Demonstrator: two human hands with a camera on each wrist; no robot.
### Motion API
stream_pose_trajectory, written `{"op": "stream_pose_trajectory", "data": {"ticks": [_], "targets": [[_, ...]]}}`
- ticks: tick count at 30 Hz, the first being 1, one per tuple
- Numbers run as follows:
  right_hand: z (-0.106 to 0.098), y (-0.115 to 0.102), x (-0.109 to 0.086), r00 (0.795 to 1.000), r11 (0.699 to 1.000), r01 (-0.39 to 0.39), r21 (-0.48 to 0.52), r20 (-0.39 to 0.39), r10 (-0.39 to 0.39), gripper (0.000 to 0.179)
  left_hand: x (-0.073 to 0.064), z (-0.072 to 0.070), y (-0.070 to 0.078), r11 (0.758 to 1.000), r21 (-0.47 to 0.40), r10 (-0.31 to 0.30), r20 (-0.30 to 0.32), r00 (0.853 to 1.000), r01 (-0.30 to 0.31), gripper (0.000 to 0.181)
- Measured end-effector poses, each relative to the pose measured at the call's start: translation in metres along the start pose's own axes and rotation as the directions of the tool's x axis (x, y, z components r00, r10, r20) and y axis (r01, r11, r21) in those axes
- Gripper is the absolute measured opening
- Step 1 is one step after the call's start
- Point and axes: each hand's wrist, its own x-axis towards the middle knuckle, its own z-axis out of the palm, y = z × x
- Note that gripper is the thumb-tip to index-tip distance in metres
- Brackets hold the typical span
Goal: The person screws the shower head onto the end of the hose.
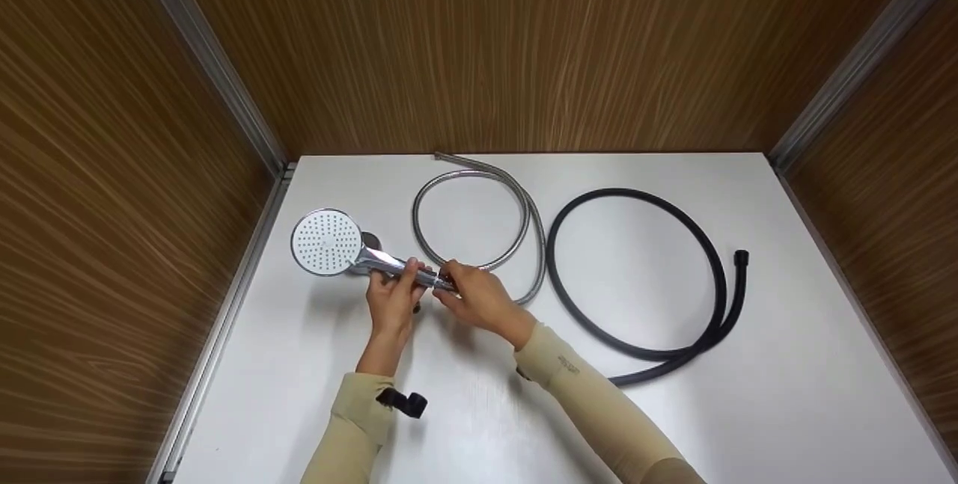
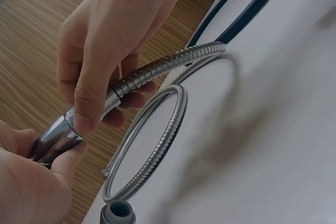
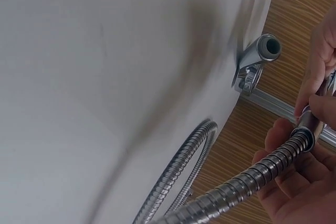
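A hand-held shower head with a white, dotted face points to the left above the table. My left hand grips its chrome handle from below. At the handle's lower end, my right hand pinches the chrome end fitting of a coiled metal shower hose. The fitting meets the handle end in the left wrist view; how far it is threaded on cannot be told. From there the hose bends down to its loop on the table.
A second, black hose lies looped at the right, its black end nut at the far side. Behind the shower head stands a chrome fitting with an open end. Wood-grain walls bound the white table.
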Motion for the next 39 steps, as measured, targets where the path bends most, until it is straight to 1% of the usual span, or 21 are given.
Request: {"op": "stream_pose_trajectory", "data": {"ticks": [7, 15, 22, 28, 32, 39], "targets": [[0.0004, 0.0006, -0.0012, 0.999, 1.000, 0.011, -0.005, -0.034, -0.011, 0.032, 0.0008, 0.0010, 0.0006, 1.000, -0.005, -0.004, -0.007, 1.000, 0.004, 0.057], [0.0005, 0.0011, -0.0004, 1.000, 1.000, 0.011, 0.020, -0.026, -0.011, 0.025, 0.0000, 0.0013, 0.0005, 1.000, -0.016, -0.004, -0.016, 1.000, 0.004, 0.057], [0.0014, 0.0019, -0.0016, 0.999, 1.000, 0.006, 0.015, -0.044, -0.005, 0.032, -0.0004, 0.0020, 0.0009, 1.000, 0.000, -0.004, -0.017, 1.000, 0.004, 0.053], [0.0023, 0.0014, -0.0017, 0.998, 1.000, 0.013, 0.002, -0.061, -0.012, 0.026, 0.0007, 0.0026, 0.0006, 1.000, -0.012, 0.012, -0.009, 1.000, -0.012, 0.051], [0.0014, 0.0016, -0.0018, 0.998, 1.000, 0.020, 0.006, -0.059, -0.020, 0.026, 0.0016, 0.0032, 0.0000, 1.000, -0.014, 0.009, -0.020, 1.000, -0.009, 0.043], [-0.0001, 0.0023, -0.0020, 0.998, 0.999, 0.040, 0.001, -0.057, -0.040, 0.024, 0.0013, 0.0030, -0.0001, 1.000, -0.004, 0.007, -0.024, 1.000, -0.007, 0.049]]}}
